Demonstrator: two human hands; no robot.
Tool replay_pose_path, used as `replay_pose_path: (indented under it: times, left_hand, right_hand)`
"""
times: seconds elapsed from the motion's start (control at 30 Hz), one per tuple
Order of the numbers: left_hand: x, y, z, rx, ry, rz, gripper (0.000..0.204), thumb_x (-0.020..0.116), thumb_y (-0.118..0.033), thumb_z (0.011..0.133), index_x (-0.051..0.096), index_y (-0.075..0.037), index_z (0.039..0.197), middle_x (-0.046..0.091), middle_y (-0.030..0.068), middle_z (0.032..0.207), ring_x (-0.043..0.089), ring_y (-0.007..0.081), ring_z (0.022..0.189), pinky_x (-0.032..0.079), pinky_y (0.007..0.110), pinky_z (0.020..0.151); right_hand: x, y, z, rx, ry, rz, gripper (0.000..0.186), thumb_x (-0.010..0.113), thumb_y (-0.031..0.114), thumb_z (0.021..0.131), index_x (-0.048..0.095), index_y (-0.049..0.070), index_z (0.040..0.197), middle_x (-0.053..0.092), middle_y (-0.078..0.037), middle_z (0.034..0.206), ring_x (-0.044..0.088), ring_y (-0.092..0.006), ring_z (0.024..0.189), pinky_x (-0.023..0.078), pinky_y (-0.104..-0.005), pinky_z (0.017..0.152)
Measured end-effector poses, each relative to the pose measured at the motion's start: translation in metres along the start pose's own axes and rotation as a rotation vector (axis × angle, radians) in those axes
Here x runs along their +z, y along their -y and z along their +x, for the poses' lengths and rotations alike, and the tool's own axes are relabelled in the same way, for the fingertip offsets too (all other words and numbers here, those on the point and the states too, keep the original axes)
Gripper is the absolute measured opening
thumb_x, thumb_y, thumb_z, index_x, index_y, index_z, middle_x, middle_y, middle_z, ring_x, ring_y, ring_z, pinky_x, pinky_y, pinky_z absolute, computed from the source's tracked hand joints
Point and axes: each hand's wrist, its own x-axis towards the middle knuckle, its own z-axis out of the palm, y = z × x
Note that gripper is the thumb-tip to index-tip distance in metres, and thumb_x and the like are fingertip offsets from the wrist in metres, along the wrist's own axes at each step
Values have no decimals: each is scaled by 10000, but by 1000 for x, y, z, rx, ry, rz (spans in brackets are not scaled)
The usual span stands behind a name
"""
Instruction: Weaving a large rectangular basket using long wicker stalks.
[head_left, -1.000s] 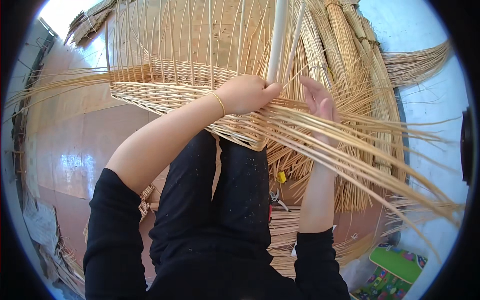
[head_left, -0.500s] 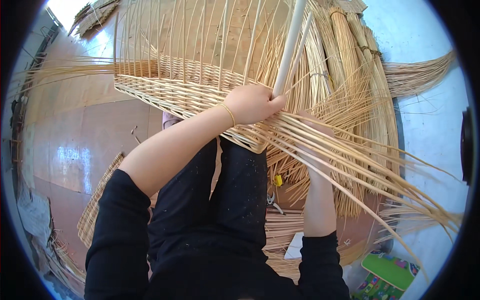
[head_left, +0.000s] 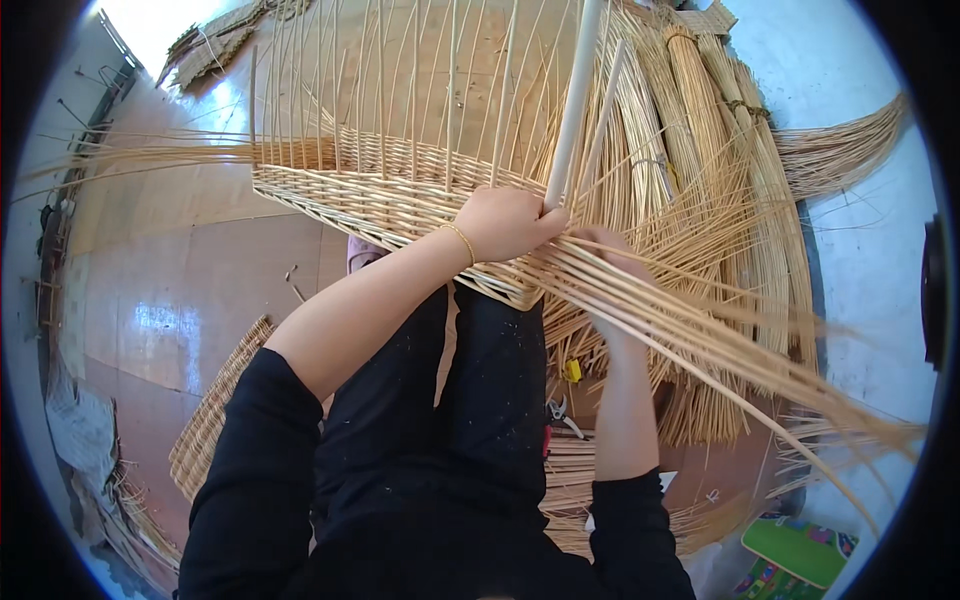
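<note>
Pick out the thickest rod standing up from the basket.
The pale, whitish rod rising right beside the left hand, at the right end of the basket; the other uprights are visibly thinner.

Shears (head_left: pixel 566 417), small yellow object (head_left: pixel 573 370) — just beyond, green panel (head_left: pixel 795 550) — lower right

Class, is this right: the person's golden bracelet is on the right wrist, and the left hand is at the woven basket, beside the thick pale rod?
No: the bracelet is on the left wrist, not the right, as the head view shows. The left hand is at the woven basket, beside the thick pale rod.
</note>
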Motion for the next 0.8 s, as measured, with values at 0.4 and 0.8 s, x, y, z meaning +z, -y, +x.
replay_pose_path:
  times: [0.4,0.8]
  left_hand:
    - [-37,60,-25,-88,-773,-656,268,520,-180,916,606,0,1094,650,111,931,607,137,839,495,306,784]
    - [-49,76,81,-472,197,-373,355,355,-337,929,488,-29,1047,656,114,680,654,185,562,523,282,467]
  right_hand:
    - [-37,0,20,292,411,827,553,595,494,870,629,3,1123,670,-103,947,644,-174,844,541,-290,736]
    - [-32,10,7,363,366,797,505,669,440,832,661,4,1088,663,-107,1040,622,-170,922,478,-282,812]
